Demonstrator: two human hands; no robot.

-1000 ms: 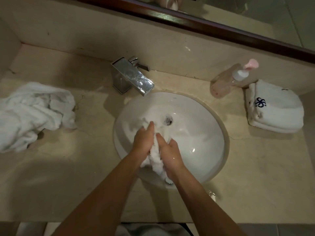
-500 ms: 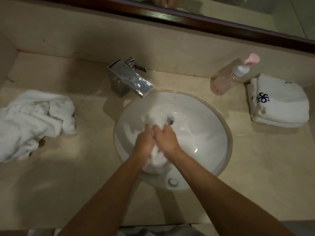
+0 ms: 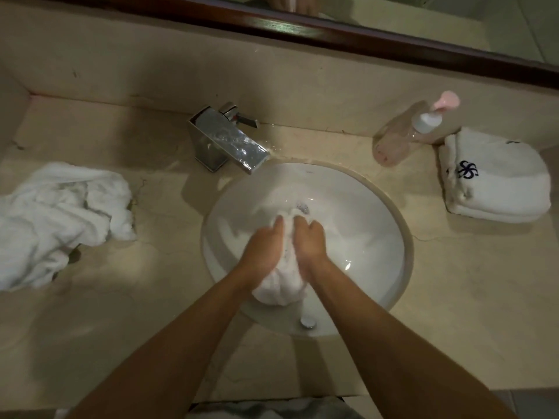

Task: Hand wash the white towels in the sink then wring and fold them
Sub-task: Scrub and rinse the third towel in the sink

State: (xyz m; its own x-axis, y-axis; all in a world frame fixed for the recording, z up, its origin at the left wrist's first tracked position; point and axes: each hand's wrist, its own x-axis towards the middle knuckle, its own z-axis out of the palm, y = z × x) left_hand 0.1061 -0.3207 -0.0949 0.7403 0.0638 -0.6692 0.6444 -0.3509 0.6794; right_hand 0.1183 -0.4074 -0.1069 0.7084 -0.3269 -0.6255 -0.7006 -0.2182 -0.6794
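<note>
A wet white towel (image 3: 279,287) is bunched in the round white sink (image 3: 372,237). My left hand (image 3: 263,247) and my right hand (image 3: 308,241) grip it side by side, fingers curled into the cloth, which bulges out below the wrists. A crumpled pile of white towels (image 3: 57,216) lies on the counter to the left. One folded white towel with a dark blue emblem (image 3: 496,182) sits at the right.
A chrome faucet (image 3: 227,140) stands behind the sink at its upper left. A clear pump bottle with a pink top (image 3: 405,137) leans by the folded towel. The beige counter (image 3: 469,297) surrounds the sink, and a dark mirror frame (image 3: 363,34) runs along the wall.
Both hands have slid forward toward the drain, closing together on the towel. More of the bunched cloth now shows below my wrists.
</note>
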